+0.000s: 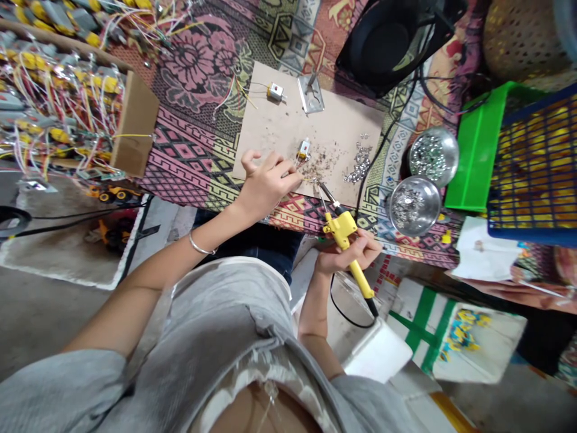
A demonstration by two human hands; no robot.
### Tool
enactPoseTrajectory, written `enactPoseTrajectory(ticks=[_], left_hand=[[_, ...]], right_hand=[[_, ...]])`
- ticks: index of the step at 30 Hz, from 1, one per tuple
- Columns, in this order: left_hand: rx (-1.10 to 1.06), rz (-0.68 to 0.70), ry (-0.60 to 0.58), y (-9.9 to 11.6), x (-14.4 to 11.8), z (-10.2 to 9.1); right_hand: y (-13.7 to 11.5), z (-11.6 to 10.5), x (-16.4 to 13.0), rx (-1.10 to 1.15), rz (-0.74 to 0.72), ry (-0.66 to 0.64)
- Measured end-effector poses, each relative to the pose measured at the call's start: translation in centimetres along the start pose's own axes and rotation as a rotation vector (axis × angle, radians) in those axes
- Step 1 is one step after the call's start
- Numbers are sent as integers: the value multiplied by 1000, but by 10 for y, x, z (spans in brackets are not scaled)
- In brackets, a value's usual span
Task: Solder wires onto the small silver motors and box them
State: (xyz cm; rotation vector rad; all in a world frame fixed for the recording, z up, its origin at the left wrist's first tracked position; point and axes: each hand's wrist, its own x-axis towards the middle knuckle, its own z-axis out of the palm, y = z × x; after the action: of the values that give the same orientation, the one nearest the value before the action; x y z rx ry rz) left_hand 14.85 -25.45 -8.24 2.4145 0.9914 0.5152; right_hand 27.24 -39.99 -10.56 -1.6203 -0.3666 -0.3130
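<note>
— While the board [288, 129] lies on the patterned cloth [193, 144], what sits around the hands?

— At twelve o'clock, a metal stand [311, 94] and a spare motor [275, 91] with loose wires. At nine o'clock, a cardboard box [130, 126] backed by a heap of wired motors [54, 108]. At one o'clock, a black fan [392, 42]; its cable runs down the board's right edge, close beside the iron.

— And the containers?

— At three o'clock, two steel bowls [415, 204], each full of small silvery parts. Further right, a green tray [478, 144] and a blue crate [536, 168] with yellow pieces inside. A loose pile of metal bits [358, 165] lies on the board itself.

— The fingers?

— Left hand [265, 183] rests on the board, fingers curled, thumb and forefinger pinched at the wires of a small motor [303, 149], which stands just beyond the fingertips near the board's middle. Right hand [347, 252] is wrapped tight around the yellow soldering iron [342, 231], at the table's near edge; the tip points to eleven o'clock, close to those wires. Whether it touches them, I cannot tell.
</note>
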Motion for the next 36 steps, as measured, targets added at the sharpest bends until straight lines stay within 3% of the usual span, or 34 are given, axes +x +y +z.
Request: enactPoseTrajectory(ticks=[17,24,30,36], left_hand=[[2,5,-22,2,1,-2],[-2,10,-4,2,0,-1],[23,33,29,-1,-1,4],[61,77,103,-7,-2,14]], right_hand=[[5,-2,-1,17,-74,-54],[5,-5,-3,-80,-88,-66],[10,-7,-8,-31,-193,-65],[15,-10,-8,-86,-405,-116]])
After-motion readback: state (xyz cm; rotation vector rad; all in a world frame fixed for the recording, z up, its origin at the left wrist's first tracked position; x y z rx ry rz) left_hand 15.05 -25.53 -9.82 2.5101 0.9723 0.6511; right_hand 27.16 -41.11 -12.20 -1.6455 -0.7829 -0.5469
